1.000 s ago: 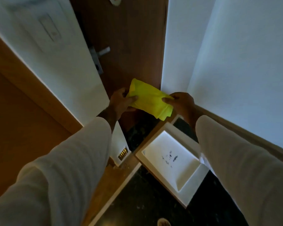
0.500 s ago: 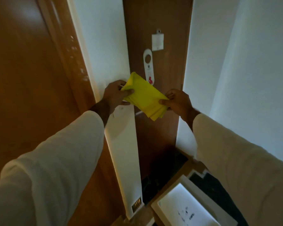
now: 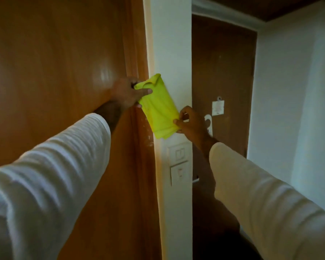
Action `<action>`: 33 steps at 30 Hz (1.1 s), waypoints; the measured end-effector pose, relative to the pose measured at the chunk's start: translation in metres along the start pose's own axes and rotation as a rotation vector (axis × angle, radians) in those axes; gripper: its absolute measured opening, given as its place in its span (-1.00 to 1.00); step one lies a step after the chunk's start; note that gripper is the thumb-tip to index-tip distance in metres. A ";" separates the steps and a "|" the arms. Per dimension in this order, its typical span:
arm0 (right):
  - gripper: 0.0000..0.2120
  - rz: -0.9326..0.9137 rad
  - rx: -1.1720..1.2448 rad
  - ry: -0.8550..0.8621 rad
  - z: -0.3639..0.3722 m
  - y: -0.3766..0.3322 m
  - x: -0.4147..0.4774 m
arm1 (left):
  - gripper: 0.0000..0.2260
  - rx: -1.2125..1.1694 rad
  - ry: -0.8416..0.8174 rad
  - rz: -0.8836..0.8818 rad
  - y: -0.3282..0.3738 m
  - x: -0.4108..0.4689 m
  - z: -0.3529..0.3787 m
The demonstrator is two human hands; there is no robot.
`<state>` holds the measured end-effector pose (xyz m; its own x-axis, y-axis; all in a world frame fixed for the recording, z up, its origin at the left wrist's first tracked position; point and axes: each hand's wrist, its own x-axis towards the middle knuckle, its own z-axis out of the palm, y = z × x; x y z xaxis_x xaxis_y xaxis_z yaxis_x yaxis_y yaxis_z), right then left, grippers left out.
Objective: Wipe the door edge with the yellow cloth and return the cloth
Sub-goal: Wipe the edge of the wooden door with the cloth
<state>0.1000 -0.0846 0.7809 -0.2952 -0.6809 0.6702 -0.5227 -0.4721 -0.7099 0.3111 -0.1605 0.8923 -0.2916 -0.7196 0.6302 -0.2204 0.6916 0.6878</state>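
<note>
left fingers: my left hand (image 3: 127, 94) is closed on the upper end of the folded bright yellow cloth (image 3: 159, 107); thumb lies flat across the front of the cloth, other fingers tucked behind it, mostly hidden.
right fingers: my right hand (image 3: 190, 122) pinches the lower right corner of the cloth between thumb and forefinger; the remaining fingers are curled and loose, not touching the fabric as far as I can tell.
cloth position: stretched on a slant between the two hands, top end up-left, bottom end down-right; folded in several layers, bottom edges hanging free just below the right pinch.
cloth vs wall: it sits in front of the white wall strip (image 3: 172, 53), top corner overlapping the seam with the orange-brown wooden panel (image 3: 54, 62); can't tell if it presses on the surface.
below cloth: two white square wall switches (image 3: 179, 164), stacked, just under the cloth's lower edge, apart from it.
right side: dark brown door (image 3: 223, 62) set back past the strip, with a white paper tag (image 3: 218, 107) and a white door hanger (image 3: 208, 124) partly hidden behind my right hand.
arms: both in white long sleeves (image 3: 54, 166).
</note>
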 end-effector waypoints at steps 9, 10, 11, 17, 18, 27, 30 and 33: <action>-0.98 -0.177 -0.215 0.028 0.064 -0.022 0.060 | -0.54 0.327 0.029 0.024 0.026 0.066 -0.050; -0.98 -0.199 -0.237 0.029 0.070 -0.020 0.067 | -0.54 0.351 0.025 0.036 0.028 0.073 -0.050; -0.97 -0.207 -0.250 0.027 0.075 -0.018 0.071 | -0.55 0.382 0.020 0.045 0.029 0.078 -0.049; -0.66 -0.255 -0.563 -0.002 0.096 -0.012 0.078 | -0.70 0.566 0.049 0.089 0.018 0.098 -0.040; -0.63 -0.259 -0.669 -0.014 0.096 -0.012 0.078 | -0.70 0.554 0.043 0.073 0.017 0.100 -0.041; -0.83 -0.557 -0.877 0.171 0.125 -0.027 0.108 | -0.60 0.491 -0.032 -0.008 0.029 0.099 -0.048; -0.72 -0.568 -0.715 0.184 0.131 -0.033 0.111 | -0.65 0.445 -0.078 -0.052 0.035 0.098 -0.048; -0.58 -0.501 -0.715 0.267 0.131 -0.044 0.116 | -0.71 0.426 -0.113 -0.034 0.033 0.096 -0.054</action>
<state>0.1941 -0.2161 0.8614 -0.0288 -0.2956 0.9549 -0.9843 -0.1580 -0.0786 0.3265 -0.2100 0.9948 -0.3722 -0.7476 0.5500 -0.5888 0.6483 0.4828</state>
